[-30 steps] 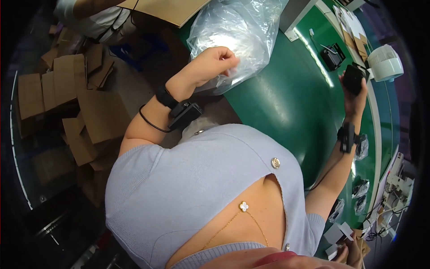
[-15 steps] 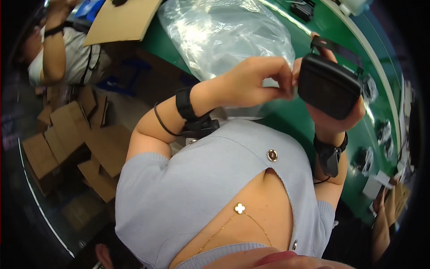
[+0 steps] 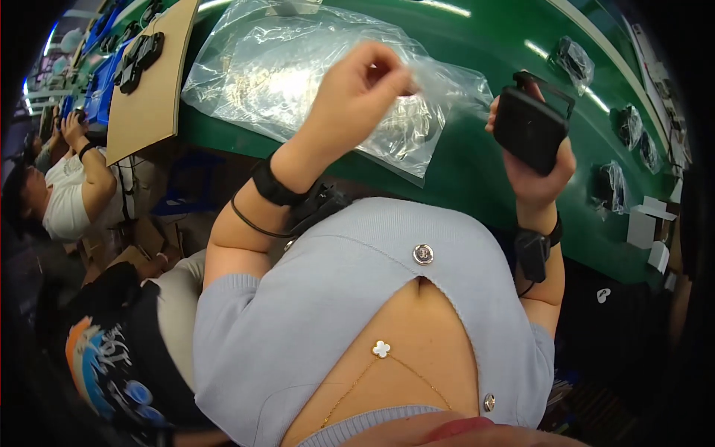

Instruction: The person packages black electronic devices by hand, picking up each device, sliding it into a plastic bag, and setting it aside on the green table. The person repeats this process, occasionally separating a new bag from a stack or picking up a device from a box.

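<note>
My right hand (image 3: pixel 538 186) holds up a black boxy device (image 3: pixel 530 128) with rounded corners and a U-shaped bracket (image 3: pixel 555 88) on its far side. Its exact kind cannot be made out. Fingers show at the device's left edge, and the palm is behind it. Left of it, apart from the device, my left hand (image 3: pixel 361 97) is raised over a large clear plastic bag (image 3: pixel 261 82) lying flat on the green table (image 3: pixel 477 175). Thumb and fingers are curled into a pinch. A blurred, see-through patch shows by the fingertips; whether they hold clear film there is unclear.
Several small clear-bagged items (image 3: pixel 575 63) lie along the table's right side. White card pieces (image 3: pixel 646 223) sit at the right edge. A cardboard sheet (image 3: pixel 153 97) bears black parts (image 3: pixel 140 61) at upper left. Another person (image 3: pixel 78 186) works at left; someone in black (image 3: pixel 112 372) is close behind.
My left hand has moved away from the device, left and upward. The right hand still holds the device, slightly lower. The view has shifted, showing more of the table and a person in black.
</note>
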The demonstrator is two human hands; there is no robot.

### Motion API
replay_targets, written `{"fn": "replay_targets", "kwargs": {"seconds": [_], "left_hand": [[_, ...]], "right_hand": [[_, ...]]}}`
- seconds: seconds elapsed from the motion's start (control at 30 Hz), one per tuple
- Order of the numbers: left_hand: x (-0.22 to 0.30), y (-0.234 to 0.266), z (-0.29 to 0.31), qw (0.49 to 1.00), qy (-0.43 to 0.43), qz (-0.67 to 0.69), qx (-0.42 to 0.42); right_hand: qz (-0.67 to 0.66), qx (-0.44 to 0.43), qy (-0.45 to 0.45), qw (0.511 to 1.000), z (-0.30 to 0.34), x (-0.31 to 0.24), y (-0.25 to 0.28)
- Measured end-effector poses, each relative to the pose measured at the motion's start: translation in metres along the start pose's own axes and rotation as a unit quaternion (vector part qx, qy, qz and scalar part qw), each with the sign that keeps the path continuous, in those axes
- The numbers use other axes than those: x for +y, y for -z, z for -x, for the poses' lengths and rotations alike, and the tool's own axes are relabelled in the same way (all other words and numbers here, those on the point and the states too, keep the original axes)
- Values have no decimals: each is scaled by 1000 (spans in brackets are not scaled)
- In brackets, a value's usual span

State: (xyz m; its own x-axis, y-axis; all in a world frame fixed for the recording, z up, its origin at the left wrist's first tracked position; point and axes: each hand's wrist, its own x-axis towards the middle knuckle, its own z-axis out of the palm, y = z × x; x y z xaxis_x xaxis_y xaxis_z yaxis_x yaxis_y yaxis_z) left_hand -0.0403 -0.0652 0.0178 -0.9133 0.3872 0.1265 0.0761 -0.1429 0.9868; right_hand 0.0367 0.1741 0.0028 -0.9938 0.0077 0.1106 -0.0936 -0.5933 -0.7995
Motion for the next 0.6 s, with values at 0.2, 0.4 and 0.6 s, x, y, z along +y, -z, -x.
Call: {"fn": "replay_targets", "kwargs": {"seconds": [0.2,0.4,0.6], "left_hand": [[6,-15,-10,995,-5,83,47],[7,-39,-12,982,-66,-166,-63],[5,-48,-20,989,-24,113,-87]], "right_hand": [[149,-35,10,988,20,-1,-10],[250,-23,-37,967,34,-21,-17],[299,-96,-63,947,18,-9,-21]]}}
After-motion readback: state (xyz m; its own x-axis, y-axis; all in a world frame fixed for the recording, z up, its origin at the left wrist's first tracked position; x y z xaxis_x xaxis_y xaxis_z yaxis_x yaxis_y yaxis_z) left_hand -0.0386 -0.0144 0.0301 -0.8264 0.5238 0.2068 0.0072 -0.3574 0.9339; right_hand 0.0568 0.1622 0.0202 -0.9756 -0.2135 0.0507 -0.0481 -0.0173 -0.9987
